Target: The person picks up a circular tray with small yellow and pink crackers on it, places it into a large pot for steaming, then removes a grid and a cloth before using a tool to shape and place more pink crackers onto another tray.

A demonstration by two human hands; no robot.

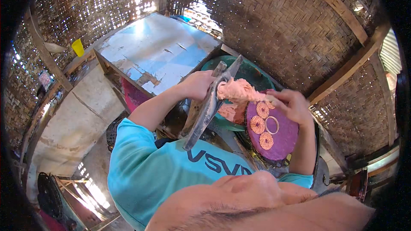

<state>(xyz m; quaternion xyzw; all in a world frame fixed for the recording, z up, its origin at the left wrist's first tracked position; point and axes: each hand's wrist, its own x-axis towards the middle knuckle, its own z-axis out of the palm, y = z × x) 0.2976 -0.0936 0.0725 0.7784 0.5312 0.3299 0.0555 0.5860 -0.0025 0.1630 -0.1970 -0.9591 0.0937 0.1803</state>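
My left hand (198,84) is wrapped round the upper part of a dark wooden lever-like press (209,105), which slants in front of my chest. A thick, ragged mass of pink-orange dough (237,90) sticks out from its right side. At the right end of this dough, my right hand (292,103) has its fingers bent in and closed on it, partly blurred. Below that hand lies a round tray covered with purple cloth (284,139). Several patterned dough rings (257,124) rest on the cloth, beside a plain pale hoop (272,125).
Behind the press stands a large green basin (261,72) with more pink dough (228,112) inside. A worn, pale-blue-topped table (158,45) is at the back left. Woven bamboo walls (278,30) enclose the space, and a yellow cup (77,47) hangs at the left.
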